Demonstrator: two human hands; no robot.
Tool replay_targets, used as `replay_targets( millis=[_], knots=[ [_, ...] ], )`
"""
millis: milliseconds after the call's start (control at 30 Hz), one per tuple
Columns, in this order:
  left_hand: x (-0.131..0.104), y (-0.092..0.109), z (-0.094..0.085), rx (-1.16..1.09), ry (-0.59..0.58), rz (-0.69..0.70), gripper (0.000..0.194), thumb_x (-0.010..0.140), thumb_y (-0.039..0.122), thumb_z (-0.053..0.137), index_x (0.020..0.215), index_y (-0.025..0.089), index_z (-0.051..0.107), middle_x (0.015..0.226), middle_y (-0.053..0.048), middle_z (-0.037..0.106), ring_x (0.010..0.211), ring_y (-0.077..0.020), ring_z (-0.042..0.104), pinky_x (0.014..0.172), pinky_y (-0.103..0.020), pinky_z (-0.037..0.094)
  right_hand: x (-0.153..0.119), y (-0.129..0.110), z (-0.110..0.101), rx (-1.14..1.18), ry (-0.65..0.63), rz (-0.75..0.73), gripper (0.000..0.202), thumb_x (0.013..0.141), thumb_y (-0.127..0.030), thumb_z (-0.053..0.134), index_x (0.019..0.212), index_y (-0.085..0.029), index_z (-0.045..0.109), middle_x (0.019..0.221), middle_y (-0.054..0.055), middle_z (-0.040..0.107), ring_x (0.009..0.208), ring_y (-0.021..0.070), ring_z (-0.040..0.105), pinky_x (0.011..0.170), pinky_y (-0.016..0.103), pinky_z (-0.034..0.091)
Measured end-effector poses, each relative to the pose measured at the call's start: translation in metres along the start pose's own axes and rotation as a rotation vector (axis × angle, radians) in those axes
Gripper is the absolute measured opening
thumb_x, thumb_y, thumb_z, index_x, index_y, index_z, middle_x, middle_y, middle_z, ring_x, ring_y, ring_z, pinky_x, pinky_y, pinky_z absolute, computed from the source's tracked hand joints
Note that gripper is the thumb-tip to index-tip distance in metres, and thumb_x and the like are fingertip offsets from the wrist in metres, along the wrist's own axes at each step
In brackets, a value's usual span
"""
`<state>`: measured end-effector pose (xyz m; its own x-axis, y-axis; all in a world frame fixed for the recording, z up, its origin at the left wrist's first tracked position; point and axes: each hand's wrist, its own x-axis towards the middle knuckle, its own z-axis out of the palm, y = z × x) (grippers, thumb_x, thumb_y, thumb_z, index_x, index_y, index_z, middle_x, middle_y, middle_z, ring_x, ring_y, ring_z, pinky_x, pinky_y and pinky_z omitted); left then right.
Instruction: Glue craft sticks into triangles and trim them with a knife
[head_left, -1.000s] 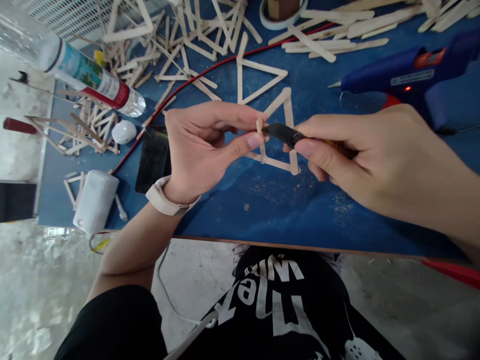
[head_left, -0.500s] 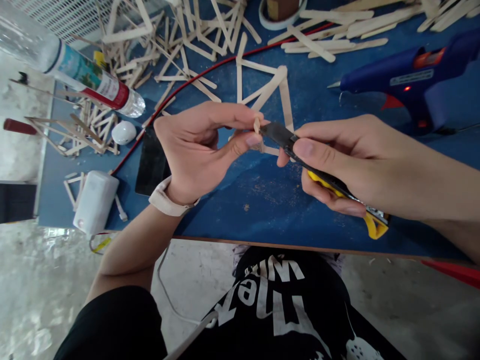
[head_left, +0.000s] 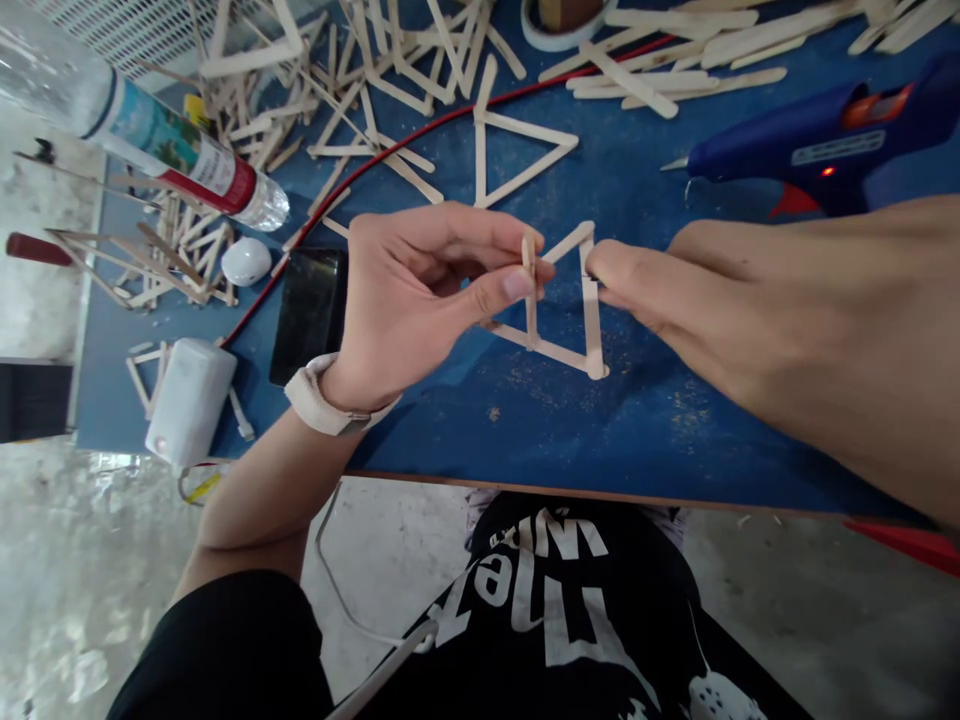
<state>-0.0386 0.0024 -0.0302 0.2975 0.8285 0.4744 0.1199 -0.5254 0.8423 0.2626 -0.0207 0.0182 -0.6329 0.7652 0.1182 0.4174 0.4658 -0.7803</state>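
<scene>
My left hand (head_left: 442, 270) is closed, its thumb and forefinger pinching a short wooden craft stick (head_left: 531, 320) seen nearly edge-on. That stick meets the lower side of a craft-stick frame (head_left: 592, 325), whose left part is hidden behind my fingers. My right hand (head_left: 720, 310) is palm down with bent fingers, its fingertips at the frame's right side. A small dark tip shows there, in keeping with the utility knife seen earlier; the handle is hidden under the hand. Behind the hands, a triangle of craft sticks (head_left: 529, 180) lies on the blue table (head_left: 465, 430).
A blue glue gun (head_left: 795, 150) with a lit red light lies at the right. Loose craft sticks (head_left: 675, 85) spread along the back. At left are a water bottle (head_left: 187, 150), a black phone (head_left: 307, 315), a white power bank (head_left: 191, 400) and a red cable (head_left: 330, 205).
My right hand has turned palm down, and the utility knife's body has gone out of sight. The stick frame has come nearer me, apart from the triangle behind. My left hand moved slightly right.
</scene>
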Motion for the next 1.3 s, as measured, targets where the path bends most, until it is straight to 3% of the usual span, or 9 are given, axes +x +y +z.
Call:
replay_targets(
  millis=[100, 200, 300, 433, 733, 967, 1133, 1200, 1300],
  knots=[
    [0.000, -0.003, -0.001, -0.098, -0.072, -0.052, 0.030, 0.094, 0.043, 0.105, 0.117, 0.029, 0.093, 0.096, -0.002, 0.090, 0.067, -0.0177, 0.084, 0.057, -0.028, 0.072, -0.006, -0.005, -0.007, -0.673, 0.072, -0.099, 0.053, 0.118, -0.022, 0.031, 0.136, -0.035, 0.080, 0.071, 0.004, 0.035, 0.057, 0.0200, 0.026, 0.052, 0.041, 0.012],
    [0.004, -0.008, -0.004, -0.133, -0.150, 0.034, 0.025, 0.101, 0.033, 0.100, 0.125, 0.033, 0.093, 0.100, 0.000, 0.092, 0.067, -0.0153, 0.084, 0.053, -0.023, 0.069, -0.006, -0.005, -0.007, -0.902, 0.045, -0.192, 0.050, 0.117, -0.019, 0.035, 0.140, -0.032, 0.077, 0.075, 0.004, 0.043, 0.060, 0.0216, 0.024, 0.053, 0.041, 0.020],
    [0.006, -0.007, -0.006, -0.011, -0.094, 0.194, 0.040, 0.094, 0.033, 0.106, 0.131, 0.032, 0.091, 0.107, -0.001, 0.093, 0.085, -0.0197, 0.091, 0.066, -0.025, 0.076, 0.003, 0.000, -0.001, -0.584, 0.100, -0.223, 0.034, 0.126, -0.035, 0.044, 0.125, -0.028, 0.077, 0.069, 0.000, 0.047, 0.056, 0.0175, 0.032, 0.056, 0.040, 0.023],
    [0.007, 0.002, -0.004, 0.202, 0.039, 0.380, 0.036, 0.097, 0.032, 0.104, 0.130, 0.030, 0.091, 0.108, 0.000, 0.093, 0.087, -0.0188, 0.090, 0.072, -0.028, 0.078, 0.015, -0.002, 0.004, -0.005, 0.008, -0.064, 0.045, 0.126, -0.041, 0.056, 0.085, -0.024, 0.064, 0.065, -0.003, 0.059, 0.054, 0.0106, 0.048, 0.055, 0.033, 0.033],
    [0.016, -0.006, -0.010, 0.417, 0.105, 0.716, 0.033, 0.102, 0.035, 0.100, 0.133, 0.033, 0.092, 0.104, 0.004, 0.094, 0.072, -0.0134, 0.083, 0.071, -0.032, 0.062, 0.020, 0.000, 0.010, 0.854, -0.311, 0.335, 0.040, 0.122, -0.062, 0.059, 0.122, -0.025, 0.073, 0.063, -0.009, 0.063, 0.033, 0.0065, 0.041, 0.035, 0.024, 0.036],
    [0.007, 0.008, -0.005, 0.146, 0.028, 0.332, 0.043, 0.087, 0.032, 0.110, 0.126, 0.029, 0.093, 0.109, 0.000, 0.093, 0.089, -0.0195, 0.091, 0.073, -0.027, 0.074, 0.013, 0.000, 0.007, -0.032, 0.054, -0.072, 0.045, 0.125, -0.046, 0.058, 0.087, -0.025, 0.071, 0.066, -0.001, 0.052, 0.055, 0.0132, 0.038, 0.057, 0.036, 0.024],
    [0.002, 0.016, 0.000, -0.001, -0.008, 0.064, 0.036, 0.087, 0.035, 0.110, 0.118, 0.023, 0.094, 0.101, -0.004, 0.092, 0.085, -0.0227, 0.092, 0.074, -0.029, 0.077, -0.001, 0.005, 0.001, -0.603, 0.082, -0.132, 0.046, 0.125, -0.031, 0.040, 0.154, -0.033, 0.075, 0.078, 0.005, 0.047, 0.064, 0.0211, 0.022, 0.057, 0.040, 0.013],
    [0.001, 0.013, -0.001, -0.030, -0.025, 0.008, 0.029, 0.093, 0.035, 0.106, 0.117, 0.024, 0.094, 0.097, -0.004, 0.092, 0.080, -0.0212, 0.090, 0.070, -0.029, 0.078, -0.004, 0.007, -0.002, -0.651, 0.083, -0.133, 0.053, 0.123, -0.028, 0.035, 0.162, -0.038, 0.070, 0.078, 0.006, 0.044, 0.065, 0.0230, 0.016, 0.054, 0.041, 0.007],
    [0.002, 0.008, -0.004, -0.026, -0.041, -0.040, 0.026, 0.096, 0.034, 0.104, 0.118, 0.026, 0.094, 0.097, -0.003, 0.091, 0.076, -0.0201, 0.089, 0.067, -0.029, 0.078, -0.001, 0.007, -0.002, -0.279, 0.037, -0.014, 0.046, 0.124, -0.037, 0.038, 0.146, -0.038, 0.079, 0.076, 0.005, 0.033, 0.063, 0.0216, 0.016, 0.054, 0.042, 0.000]
  ],
)
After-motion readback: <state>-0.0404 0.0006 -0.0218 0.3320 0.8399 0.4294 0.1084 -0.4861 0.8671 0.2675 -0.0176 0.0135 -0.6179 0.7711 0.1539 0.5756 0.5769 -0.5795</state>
